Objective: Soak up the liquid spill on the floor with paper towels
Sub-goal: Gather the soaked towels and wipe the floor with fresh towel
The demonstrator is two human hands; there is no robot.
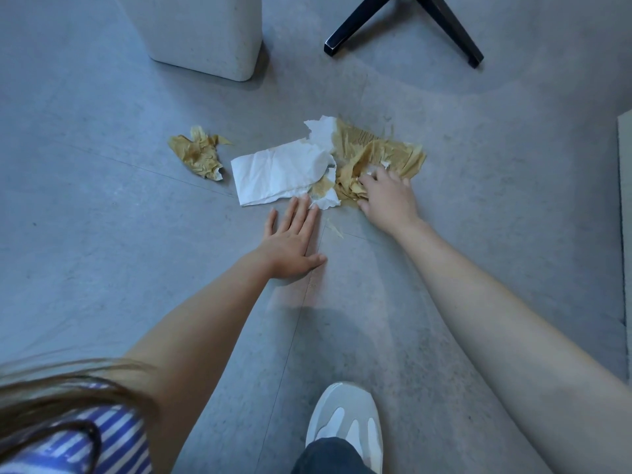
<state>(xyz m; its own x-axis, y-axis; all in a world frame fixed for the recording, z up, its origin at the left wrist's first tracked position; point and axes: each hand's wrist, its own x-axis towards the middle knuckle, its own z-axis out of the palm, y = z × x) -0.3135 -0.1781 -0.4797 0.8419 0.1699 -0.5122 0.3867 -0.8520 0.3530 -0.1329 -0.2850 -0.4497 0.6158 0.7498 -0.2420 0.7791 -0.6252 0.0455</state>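
Observation:
A white paper towel lies crumpled on the grey floor, stained brown along its right side. To its right spreads a soaked brown paper towel, torn at the edges. My right hand presses down on that soaked towel, fingers curled into it. My left hand lies flat on the floor, fingers spread, with its fingertips touching the near edge of the white towel. A separate brown soaked wad sits alone to the left.
A white bin stands at the back left. Black chair legs splay at the back right. A small brown paper scrap lies between my hands. My grey shoe rests near the bottom.

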